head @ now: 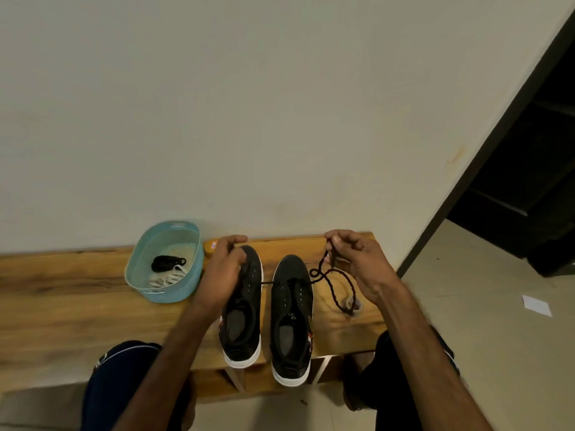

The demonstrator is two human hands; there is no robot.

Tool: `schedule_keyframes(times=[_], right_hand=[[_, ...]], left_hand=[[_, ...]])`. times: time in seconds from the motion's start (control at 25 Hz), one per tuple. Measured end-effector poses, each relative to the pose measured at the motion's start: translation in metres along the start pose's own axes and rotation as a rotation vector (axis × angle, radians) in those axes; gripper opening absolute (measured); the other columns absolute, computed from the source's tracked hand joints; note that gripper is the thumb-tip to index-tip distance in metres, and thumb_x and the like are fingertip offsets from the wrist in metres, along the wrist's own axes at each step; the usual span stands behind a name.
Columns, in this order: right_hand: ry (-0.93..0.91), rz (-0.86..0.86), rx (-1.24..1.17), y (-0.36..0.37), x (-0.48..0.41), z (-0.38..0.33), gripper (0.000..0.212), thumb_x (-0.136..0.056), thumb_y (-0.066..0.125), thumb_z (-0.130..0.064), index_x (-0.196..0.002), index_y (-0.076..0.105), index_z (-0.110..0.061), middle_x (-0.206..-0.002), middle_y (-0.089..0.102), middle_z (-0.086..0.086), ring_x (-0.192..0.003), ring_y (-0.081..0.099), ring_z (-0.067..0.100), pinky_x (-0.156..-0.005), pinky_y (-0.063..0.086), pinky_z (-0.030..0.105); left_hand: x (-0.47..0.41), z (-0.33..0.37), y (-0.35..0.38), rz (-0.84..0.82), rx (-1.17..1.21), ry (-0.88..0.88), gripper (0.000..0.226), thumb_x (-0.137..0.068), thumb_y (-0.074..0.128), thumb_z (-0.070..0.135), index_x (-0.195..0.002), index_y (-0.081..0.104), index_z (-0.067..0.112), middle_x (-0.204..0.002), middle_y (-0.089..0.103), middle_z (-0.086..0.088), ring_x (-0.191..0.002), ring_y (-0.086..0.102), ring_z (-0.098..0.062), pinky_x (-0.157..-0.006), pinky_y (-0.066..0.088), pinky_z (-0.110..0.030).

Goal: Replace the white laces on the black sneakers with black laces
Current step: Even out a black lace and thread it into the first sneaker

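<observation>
Both forearms are showing bare, from the left hand (222, 275) and the right hand (357, 262) back to the lower frame edge. The person is wearing dark navy shorts (124, 374). A thin white piping line is curving across the left leg, with a small white marking beside it. The right shorts leg (395, 368) is reading near black, with a pale stripe showing at its outer edge.

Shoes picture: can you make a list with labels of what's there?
shoes: two black canvas sneakers, white soles, on wooden bench
lace: black cord lace through right-side sneaker front holes
left hand: grips one lace end
right hand: pinches other end
basket: pale blue plastic basket holding white laces, bundled black lace
</observation>
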State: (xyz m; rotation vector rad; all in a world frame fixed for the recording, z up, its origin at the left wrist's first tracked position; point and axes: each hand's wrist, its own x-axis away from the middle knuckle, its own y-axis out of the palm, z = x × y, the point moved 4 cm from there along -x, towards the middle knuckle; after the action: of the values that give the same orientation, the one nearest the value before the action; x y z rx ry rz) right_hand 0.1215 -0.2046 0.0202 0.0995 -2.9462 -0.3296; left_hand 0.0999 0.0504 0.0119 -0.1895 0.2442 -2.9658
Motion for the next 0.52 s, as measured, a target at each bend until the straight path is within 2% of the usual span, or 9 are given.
schedule_keyframes(times=[0.04, 0.12, 0.2, 0.28, 0.4, 0.52], right_hand=[[-0.04, -0.024, -0.01, 0.007, 0.008, -0.016, 0.018, -0.098, 0.053, -0.001, -0.105, 0.07, -0.005, -0.084, 0.069, 0.006, -0.08, 0.065, 0.019, -0.078, 0.059, 0.03], [-0.149, -0.078, 0.002, 0.025, 0.019, -0.056, 0.024, -0.098, 0.051, 0.005, -0.107, 0.071, -0.006, -0.089, 0.072, 0.007, -0.087, 0.068, 0.018, -0.082, 0.058, 0.03], [-0.31, -0.101, 0.06, 0.047, 0.033, -0.105, 0.022, -0.095, 0.056, 0.006, -0.107, 0.071, -0.006, -0.091, 0.073, 0.008, -0.089, 0.07, 0.016, -0.084, 0.059, 0.032], [-0.428, -0.053, 0.12, 0.063, 0.044, -0.15, 0.015, -0.095, 0.062, -0.001, -0.105, 0.072, -0.005, -0.085, 0.074, 0.007, -0.079, 0.069, 0.013, -0.082, 0.06, 0.034], [-0.536, 0.045, 0.282, 0.081, 0.054, -0.2, 0.009, -0.094, 0.067, -0.012, -0.098, 0.075, -0.01, -0.081, 0.073, 0.007, -0.07, 0.064, 0.007, -0.064, 0.057, 0.027], [-0.553, 0.107, 0.41, 0.091, 0.053, -0.206, 0.007, -0.091, 0.071, -0.02, -0.091, 0.077, -0.018, -0.091, 0.071, 0.006, -0.079, 0.063, 0.008, -0.057, 0.053, 0.024]], left_hand=[[0.005, 0.02, -0.005, -0.014, 0.14, 0.002, 0.035, -0.095, 0.036, 0.001, -0.12, 0.056, 0.016, -0.077, 0.051, 0.003, -0.057, 0.044, -0.006, -0.047, 0.035, -0.019], [0.011, 0.062, -0.013, -0.039, 0.244, 0.135, 0.038, -0.095, 0.033, -0.002, -0.115, 0.06, 0.015, -0.08, 0.055, -0.001, -0.056, 0.042, -0.006, -0.045, 0.033, -0.018], [0.019, 0.105, -0.018, -0.069, 0.209, 0.291, 0.033, -0.102, 0.033, 0.003, -0.114, 0.063, 0.013, -0.079, 0.06, -0.001, -0.057, 0.042, -0.007, -0.047, 0.034, -0.018], [0.022, 0.138, -0.02, -0.08, 0.172, 0.37, 0.031, -0.106, 0.034, 0.009, -0.114, 0.064, 0.011, -0.077, 0.063, 0.0, -0.056, 0.041, -0.008, -0.048, 0.035, -0.02], [0.024, 0.172, -0.023, -0.096, 0.265, 0.306, 0.024, -0.104, 0.044, 0.01, -0.115, 0.065, 0.013, -0.079, 0.064, 0.003, -0.057, 0.044, -0.006, -0.05, 0.037, -0.018], [0.032, 0.183, -0.02, -0.142, 0.405, 0.187, 0.018, -0.099, 0.056, 0.017, -0.113, 0.066, 0.014, -0.081, 0.057, 0.004, -0.058, 0.044, -0.005, -0.049, 0.037, -0.016]])
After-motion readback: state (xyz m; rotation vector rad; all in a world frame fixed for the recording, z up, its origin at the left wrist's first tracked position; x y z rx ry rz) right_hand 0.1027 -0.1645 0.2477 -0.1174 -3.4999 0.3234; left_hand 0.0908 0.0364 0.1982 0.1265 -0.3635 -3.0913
